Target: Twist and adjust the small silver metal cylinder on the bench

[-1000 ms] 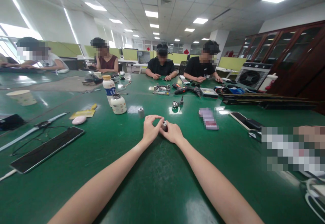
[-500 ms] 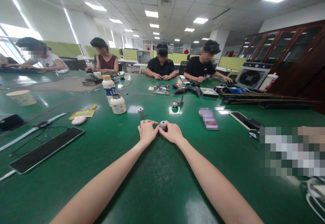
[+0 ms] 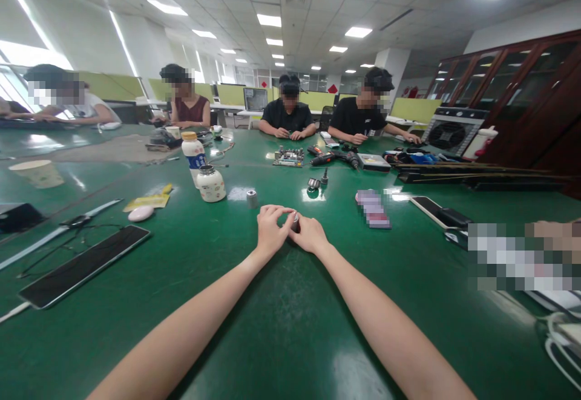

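Note:
A small silver metal cylinder (image 3: 296, 222) stands on the green table, partly hidden by fingers. My right hand (image 3: 311, 235) is closed around its right side. My left hand (image 3: 273, 229) reaches over from the left, thumb and fingertips together at the cylinder's top; whether a small part is pinched there is too small to tell. A second silver cylinder (image 3: 252, 198) stands on the table beyond my left hand. Farther off are a round metal piece (image 3: 313, 184) and a dark pointed fitting (image 3: 324, 177).
A cream jar (image 3: 211, 184) and a bottle (image 3: 193, 157) stand to the left. Power drills (image 3: 333, 158) and a circuit board (image 3: 289, 157) lie farther back. Phones lie at the left (image 3: 86, 265) and right (image 3: 433, 211). Several people sit across the table.
My left hand has moved right, and its fingers now cover the top of the cylinder, which was visible before. My right hand stays around the cylinder.

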`<state>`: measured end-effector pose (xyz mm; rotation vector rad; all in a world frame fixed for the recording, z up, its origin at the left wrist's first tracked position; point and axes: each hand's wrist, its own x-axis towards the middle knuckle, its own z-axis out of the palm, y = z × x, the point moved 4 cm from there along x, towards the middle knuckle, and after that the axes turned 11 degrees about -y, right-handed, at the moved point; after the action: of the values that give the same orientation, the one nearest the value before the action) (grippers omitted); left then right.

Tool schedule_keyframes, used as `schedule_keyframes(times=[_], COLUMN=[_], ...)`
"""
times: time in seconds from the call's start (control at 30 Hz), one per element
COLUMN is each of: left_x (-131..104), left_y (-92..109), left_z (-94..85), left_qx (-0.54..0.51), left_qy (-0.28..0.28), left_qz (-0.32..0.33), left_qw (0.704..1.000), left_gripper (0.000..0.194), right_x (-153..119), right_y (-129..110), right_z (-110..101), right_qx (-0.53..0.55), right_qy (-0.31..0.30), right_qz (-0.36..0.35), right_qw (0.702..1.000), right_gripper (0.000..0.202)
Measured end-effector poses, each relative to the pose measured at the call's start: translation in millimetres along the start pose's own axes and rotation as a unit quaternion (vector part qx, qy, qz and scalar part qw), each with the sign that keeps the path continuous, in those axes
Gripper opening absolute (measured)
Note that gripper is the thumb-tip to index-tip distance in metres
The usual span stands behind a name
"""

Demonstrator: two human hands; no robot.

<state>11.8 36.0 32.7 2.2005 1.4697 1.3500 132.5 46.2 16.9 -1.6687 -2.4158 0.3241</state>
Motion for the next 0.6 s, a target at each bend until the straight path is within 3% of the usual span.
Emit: schedule_keyframes(times=[0.2, 0.47, 0.6], left_x=[-0.8, -0.7, -1.1], left_y=[0.3, 1.7, 2.1], left_z=[-1.5, 0.3, 0.0], left_qx=[0.0, -0.009, -0.016], left_qy=[0.009, -0.028, -0.029], left_qz=[-0.004, 0.001, 0.005], left_qw=[1.0, 1.0, 0.999], left_gripper=[0.012, 0.011, 0.02], right_x=[-0.7, -0.5, -0.8], right_y=[0.0, 0.4, 0.3], right_z=[-0.2, 0.4, 0.0], right_qx=[-0.002, -0.005, -0.003], right_qy=[0.004, -0.001, -0.001], right_qz=[-0.001, 0.002, -0.002], right_qw=[1.0, 1.0, 1.0], right_gripper=[0.036, 0.035, 0.032])
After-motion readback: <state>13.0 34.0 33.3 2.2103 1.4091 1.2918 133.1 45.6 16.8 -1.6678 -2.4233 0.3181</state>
